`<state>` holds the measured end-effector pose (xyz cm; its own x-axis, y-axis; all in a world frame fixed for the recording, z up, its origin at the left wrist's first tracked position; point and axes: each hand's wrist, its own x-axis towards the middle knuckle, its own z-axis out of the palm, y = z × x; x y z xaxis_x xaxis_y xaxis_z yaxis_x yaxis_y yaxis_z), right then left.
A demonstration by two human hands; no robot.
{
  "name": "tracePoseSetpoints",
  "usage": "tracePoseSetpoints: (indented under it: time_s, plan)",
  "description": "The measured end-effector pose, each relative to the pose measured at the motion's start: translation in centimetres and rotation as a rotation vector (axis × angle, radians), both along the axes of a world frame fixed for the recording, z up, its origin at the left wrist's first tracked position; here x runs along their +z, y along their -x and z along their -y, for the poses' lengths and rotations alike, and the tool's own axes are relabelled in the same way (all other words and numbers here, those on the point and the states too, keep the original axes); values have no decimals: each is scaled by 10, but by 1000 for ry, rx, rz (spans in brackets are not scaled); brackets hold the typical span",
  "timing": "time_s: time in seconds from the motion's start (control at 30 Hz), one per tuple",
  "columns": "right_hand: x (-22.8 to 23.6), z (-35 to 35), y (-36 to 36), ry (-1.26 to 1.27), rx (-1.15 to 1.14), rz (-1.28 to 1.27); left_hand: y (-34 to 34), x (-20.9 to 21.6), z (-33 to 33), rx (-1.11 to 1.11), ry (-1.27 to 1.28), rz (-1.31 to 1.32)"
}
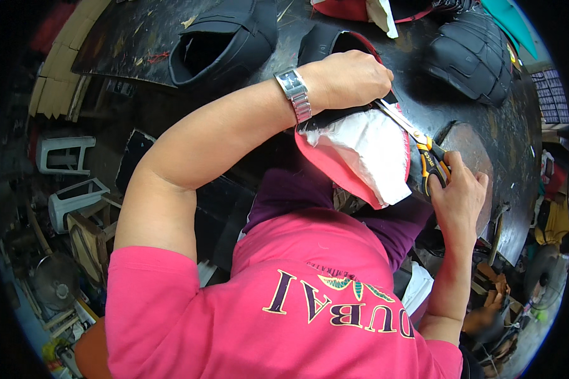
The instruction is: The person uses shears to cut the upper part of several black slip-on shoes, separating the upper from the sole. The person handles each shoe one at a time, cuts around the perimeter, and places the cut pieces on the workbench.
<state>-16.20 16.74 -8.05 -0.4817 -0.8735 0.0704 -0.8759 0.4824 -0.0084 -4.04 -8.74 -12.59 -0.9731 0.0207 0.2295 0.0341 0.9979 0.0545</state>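
Right hand (456, 189) is gripping orange-and-black scissors (418, 137) at the right edge of the lined shoe upper (373, 148), blades pointing toward the left hand (351, 79). Left hand, wearing a silver watch (293, 91), is holding the upper's far part; fingertips not showing clearly. Red-and-white lining is facing up. Purple trousers (291, 199) are showing on the upper's near side; black shoes are sitting beyond it, left (256, 47) and right (471, 57).

one head-worn fisheye looks down; hands (354, 79) lie near.
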Motion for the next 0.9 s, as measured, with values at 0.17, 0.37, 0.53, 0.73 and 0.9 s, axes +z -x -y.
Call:
tracePoseSetpoints:
  time_s: [0.17,0.37,0.53,0.73,0.9]
  plan:
    - [0,0,10,-31,1,89,3,-3,3,-4,42,-60]
    - [3,2,21,-31,23,138,5,-2,3,-15,74,-44]
    - [1,0,26,14,73,132,5,-3,4,-19,78,56]
    - [1,8,30,9,126,138,0,-7,6,-24,-19,60]
    - [9,16,30,-43,144,140,-2,2,5,-47,-18,91]
